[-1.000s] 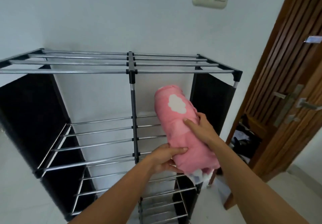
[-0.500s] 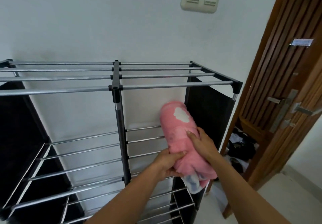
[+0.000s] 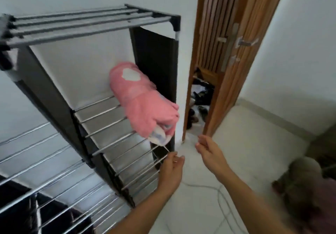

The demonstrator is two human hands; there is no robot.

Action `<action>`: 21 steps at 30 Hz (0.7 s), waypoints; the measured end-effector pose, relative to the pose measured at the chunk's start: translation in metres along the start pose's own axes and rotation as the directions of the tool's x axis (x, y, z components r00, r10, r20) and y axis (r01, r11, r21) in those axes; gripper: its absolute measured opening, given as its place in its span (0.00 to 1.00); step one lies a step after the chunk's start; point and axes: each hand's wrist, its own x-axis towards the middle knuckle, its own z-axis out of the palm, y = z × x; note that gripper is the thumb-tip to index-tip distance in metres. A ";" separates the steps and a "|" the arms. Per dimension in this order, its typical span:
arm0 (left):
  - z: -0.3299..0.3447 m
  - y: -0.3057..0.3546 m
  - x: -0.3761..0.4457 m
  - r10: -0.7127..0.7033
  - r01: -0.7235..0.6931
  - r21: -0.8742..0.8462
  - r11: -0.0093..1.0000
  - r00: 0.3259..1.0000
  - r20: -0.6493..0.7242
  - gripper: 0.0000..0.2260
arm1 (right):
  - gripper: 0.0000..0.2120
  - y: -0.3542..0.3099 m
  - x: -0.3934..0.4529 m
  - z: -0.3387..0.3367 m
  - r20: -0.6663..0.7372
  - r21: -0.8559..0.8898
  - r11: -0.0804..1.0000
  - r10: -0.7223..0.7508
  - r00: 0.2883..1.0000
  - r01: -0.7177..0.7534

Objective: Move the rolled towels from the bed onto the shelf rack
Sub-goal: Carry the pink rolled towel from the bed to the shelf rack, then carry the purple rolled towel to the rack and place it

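Pink rolled towel [image 3: 140, 104] lay across the rails of the shelf rack [image 3: 101, 113], right bay, near end overhanging the front rail. Left hand [image 3: 171, 170] and right hand [image 3: 209, 151] sat just below it, fingers apart, holding nothing. Looked soft, light, loose at the end — best gripped round the middle so it won't unroll.

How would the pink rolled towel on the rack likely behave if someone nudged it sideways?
The pink rolled towel looks soft, so it would probably squash rather than slide. Lying across the rack bars, its near end overhangs and sags, so it might roll or slip off.
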 end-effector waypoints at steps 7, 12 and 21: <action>0.164 0.009 -0.040 -0.124 -0.167 0.346 0.923 0.722 0.681 0.05 | 0.12 0.140 -0.160 -0.131 -0.314 0.387 0.814 0.558 0.768 -0.434; 0.305 0.023 -0.193 -0.141 -0.495 0.295 0.817 0.326 0.935 0.08 | 0.05 0.204 -0.364 -0.203 -0.371 0.811 0.523 0.807 0.460 -0.264; 0.418 -0.002 -0.526 -0.284 -0.719 -0.022 0.695 -0.302 0.910 0.08 | 0.05 0.248 -0.669 -0.230 -0.383 0.818 0.368 0.922 -0.059 0.442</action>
